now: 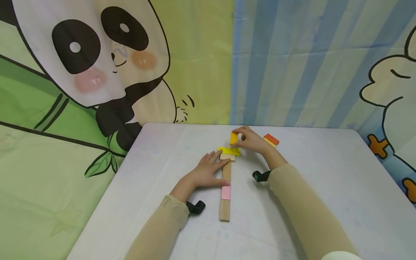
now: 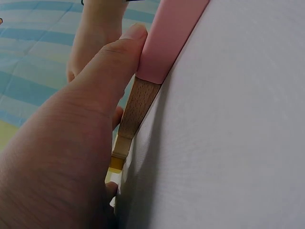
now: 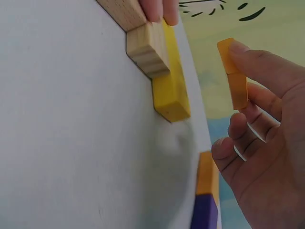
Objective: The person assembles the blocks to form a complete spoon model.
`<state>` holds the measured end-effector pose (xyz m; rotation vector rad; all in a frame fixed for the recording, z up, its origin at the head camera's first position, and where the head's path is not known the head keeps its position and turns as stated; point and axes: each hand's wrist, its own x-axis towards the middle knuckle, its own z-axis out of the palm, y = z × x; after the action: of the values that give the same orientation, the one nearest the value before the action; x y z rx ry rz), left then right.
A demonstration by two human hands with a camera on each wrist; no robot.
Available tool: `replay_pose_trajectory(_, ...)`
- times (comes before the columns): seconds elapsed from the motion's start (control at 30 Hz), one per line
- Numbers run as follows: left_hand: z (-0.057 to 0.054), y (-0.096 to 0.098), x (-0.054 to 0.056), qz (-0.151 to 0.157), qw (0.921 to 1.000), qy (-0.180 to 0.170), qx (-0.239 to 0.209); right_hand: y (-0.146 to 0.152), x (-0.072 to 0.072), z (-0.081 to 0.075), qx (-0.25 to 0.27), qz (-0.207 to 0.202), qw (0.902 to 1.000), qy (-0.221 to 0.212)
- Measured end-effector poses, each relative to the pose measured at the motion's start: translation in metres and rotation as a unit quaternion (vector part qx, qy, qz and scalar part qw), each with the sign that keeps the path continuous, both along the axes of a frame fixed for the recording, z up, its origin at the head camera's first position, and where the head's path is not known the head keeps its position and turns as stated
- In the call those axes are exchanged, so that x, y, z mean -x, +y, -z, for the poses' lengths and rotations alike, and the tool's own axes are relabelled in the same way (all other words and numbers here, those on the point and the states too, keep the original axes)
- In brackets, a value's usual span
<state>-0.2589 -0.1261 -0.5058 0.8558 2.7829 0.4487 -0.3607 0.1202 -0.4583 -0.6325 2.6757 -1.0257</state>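
Observation:
A line of wooden blocks runs up the middle of the table: a plain wooden block (image 1: pixel 225 211) nearest, then a pink block (image 1: pixel 225 193), another plain block (image 1: pixel 226 169), a pale striped block (image 1: pixel 224 157) set crosswise, and a yellow block (image 1: pixel 231 152) across the far end. My left hand (image 1: pixel 205 171) lies along the row's left side with fingers spread, its thumb touching the pink block and its fingertips at the far blocks. Between thumb and fingers, my right hand (image 1: pixel 251 141) pinches a small orange-yellow block (image 3: pixel 237 88), raised just beyond the row's far end.
Right of the right hand, a red-orange block (image 1: pixel 271 138) lies beside a yellow one (image 1: pixel 270 143). The right wrist view also shows a purple block (image 3: pixel 204 212). The white table (image 1: pixel 325 202) ends at a printed cloth backdrop (image 1: pixel 201 72). Dark wrist devices (image 1: pixel 196 207) sit at both cuffs.

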Motion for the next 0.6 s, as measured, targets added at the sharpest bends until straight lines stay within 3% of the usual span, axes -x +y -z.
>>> replay_pose_trajectory(0.3, 0.001, -0.002, 0.001, 0.001, 1.0, 0.002, 0.003, -0.029, 0.016, 0.015, -0.002, 0.011, 0.9991, -0.04)
replay_pose_trajectory(0.6, 0.0, 0.001, 0.001, 0.002, 1.0, 0.0, -0.001, -0.048, 0.019, 0.017, -0.012, 0.004, 0.9995, -0.03)
